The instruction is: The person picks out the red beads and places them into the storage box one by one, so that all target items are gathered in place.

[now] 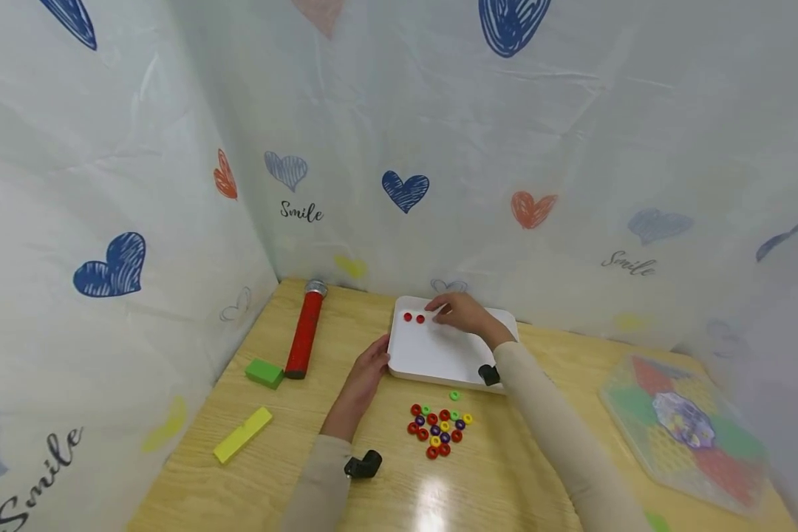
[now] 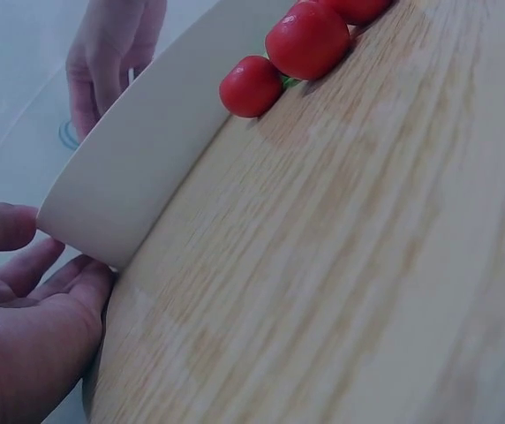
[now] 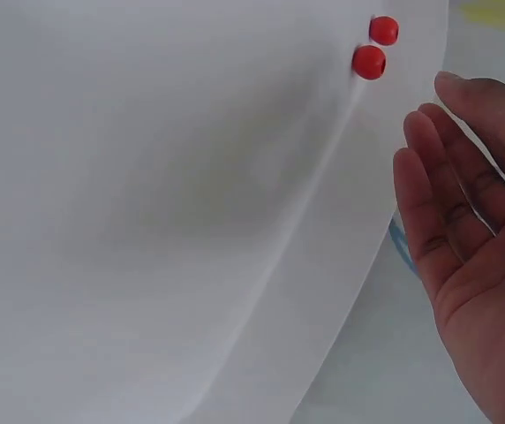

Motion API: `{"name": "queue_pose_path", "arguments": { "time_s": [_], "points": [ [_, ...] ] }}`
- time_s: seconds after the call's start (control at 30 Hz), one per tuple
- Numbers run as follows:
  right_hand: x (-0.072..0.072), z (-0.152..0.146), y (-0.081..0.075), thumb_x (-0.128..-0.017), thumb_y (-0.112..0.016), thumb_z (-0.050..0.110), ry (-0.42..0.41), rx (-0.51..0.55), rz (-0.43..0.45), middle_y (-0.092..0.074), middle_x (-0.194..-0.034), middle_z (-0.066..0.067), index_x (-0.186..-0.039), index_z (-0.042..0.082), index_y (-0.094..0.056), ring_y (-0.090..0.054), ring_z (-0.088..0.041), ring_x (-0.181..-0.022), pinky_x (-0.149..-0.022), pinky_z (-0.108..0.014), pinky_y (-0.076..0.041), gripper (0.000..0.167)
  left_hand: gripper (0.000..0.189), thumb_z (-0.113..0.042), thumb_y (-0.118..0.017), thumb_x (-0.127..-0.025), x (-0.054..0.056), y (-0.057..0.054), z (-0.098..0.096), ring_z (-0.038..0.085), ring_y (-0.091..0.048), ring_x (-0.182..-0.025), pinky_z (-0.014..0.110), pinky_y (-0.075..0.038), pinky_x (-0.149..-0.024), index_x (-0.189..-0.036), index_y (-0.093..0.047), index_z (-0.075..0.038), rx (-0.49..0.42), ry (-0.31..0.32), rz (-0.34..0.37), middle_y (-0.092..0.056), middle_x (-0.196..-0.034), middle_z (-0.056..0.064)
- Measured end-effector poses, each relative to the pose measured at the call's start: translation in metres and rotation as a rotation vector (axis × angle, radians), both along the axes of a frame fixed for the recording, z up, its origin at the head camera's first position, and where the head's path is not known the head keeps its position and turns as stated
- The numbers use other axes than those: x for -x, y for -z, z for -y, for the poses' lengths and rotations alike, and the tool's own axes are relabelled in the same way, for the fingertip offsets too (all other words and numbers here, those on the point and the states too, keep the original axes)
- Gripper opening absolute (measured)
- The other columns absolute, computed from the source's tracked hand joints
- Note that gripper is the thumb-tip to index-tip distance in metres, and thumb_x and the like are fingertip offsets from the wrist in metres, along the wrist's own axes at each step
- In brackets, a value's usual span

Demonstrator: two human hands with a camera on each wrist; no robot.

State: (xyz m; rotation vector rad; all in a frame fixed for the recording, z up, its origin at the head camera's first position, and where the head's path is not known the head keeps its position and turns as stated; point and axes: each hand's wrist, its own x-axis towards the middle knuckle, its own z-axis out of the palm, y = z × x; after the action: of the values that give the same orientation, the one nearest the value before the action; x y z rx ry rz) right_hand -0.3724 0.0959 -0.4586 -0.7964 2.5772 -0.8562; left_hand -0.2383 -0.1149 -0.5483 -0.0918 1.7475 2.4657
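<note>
A white tray [image 1: 432,353] lies at the back of the table with two red beads [image 1: 414,318] near its far left corner. My left hand [image 1: 367,369] holds the tray's left side; in the left wrist view the thumb is at the rim and the fingers [image 2: 76,287] are lower on the wall. Over the far part of the tray hovers my right hand [image 1: 464,313]. The right wrist view shows its fingers [image 3: 420,199] loosely bent, with nothing between them, apart from the two beads. Several red, yellow, green and purple beads [image 1: 435,428] lie in front of the tray.
To the left lie a red microphone-shaped object [image 1: 304,332], a green block [image 1: 264,373] and a yellow block [image 1: 242,436]. A clear case with coloured sections [image 1: 685,428] sits on the right. Heart-printed sheeting [image 1: 346,244] hangs behind the wooden table [image 1: 279,488].
</note>
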Motion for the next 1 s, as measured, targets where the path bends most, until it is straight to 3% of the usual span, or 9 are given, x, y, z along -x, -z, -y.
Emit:
{"name": "queue_pose_path", "arguments": {
  "time_s": [0.27,0.43,0.7,0.83,1.0],
  "points": [
    [-0.010,-0.006,-0.012,-0.092,-0.065,0.013,-0.071,0.026,-0.032,-0.064,-0.124,-0.011,-0.121,0.008,-0.067,-0.061,-0.020,-0.104,-0.085,-0.034,-0.054,0.030,0.050,-0.004,-0.038,-0.100,0.009,-0.009,0.005,0.028,-0.022,-0.145,0.045,-0.019,-0.119,-0.150,-0.030,-0.002,0.003,-0.011,-0.012,-0.027,-0.156,0.018],
    [-0.023,-0.008,-0.016,-0.092,-0.066,0.017,-0.085,0.036,-0.014,-0.065,-0.124,-0.009,-0.122,0.011,-0.067,-0.062,-0.016,-0.101,-0.082,-0.032,-0.054,0.031,0.049,-0.004,-0.038,-0.101,0.011,-0.013,0.005,0.026,-0.022,-0.145,0.042,-0.019,-0.119,-0.150,-0.030,-0.004,-0.001,-0.015,0.009,-0.027,-0.156,0.016],
    [-0.059,-0.007,-0.018,-0.091,-0.067,0.018,-0.179,0.048,-0.059,-0.068,-0.116,-0.007,-0.118,0.017,-0.069,-0.064,-0.009,-0.096,-0.082,-0.026,-0.055,0.027,0.049,-0.004,-0.037,-0.102,0.007,-0.015,0.004,0.026,-0.022,-0.146,0.043,-0.019,-0.119,-0.150,-0.029,-0.003,-0.005,-0.013,0.018,-0.026,-0.157,0.016],
    [-0.080,-0.004,-0.017,-0.092,-0.065,0.017,-0.268,0.065,-0.041,-0.068,-0.114,-0.005,-0.118,0.012,-0.068,-0.064,-0.007,-0.095,-0.086,-0.024,-0.054,0.026,0.050,-0.003,-0.037,-0.101,0.004,-0.012,0.004,0.028,-0.021,-0.146,0.044,-0.019,-0.119,-0.150,-0.028,-0.001,-0.005,-0.003,0.011,-0.026,-0.156,0.018],
    [-0.104,-0.001,-0.009,-0.093,-0.063,0.009,-0.350,0.095,0.033,-0.069,-0.113,-0.005,-0.115,0.009,-0.069,-0.066,-0.014,-0.097,-0.086,-0.027,-0.055,0.023,0.049,-0.003,-0.037,-0.101,-0.001,-0.010,0.001,0.029,-0.021,-0.145,0.044,-0.018,-0.119,-0.150,-0.028,0.000,-0.017,0.017,-0.002,-0.026,-0.156,0.019]
  ]
}}
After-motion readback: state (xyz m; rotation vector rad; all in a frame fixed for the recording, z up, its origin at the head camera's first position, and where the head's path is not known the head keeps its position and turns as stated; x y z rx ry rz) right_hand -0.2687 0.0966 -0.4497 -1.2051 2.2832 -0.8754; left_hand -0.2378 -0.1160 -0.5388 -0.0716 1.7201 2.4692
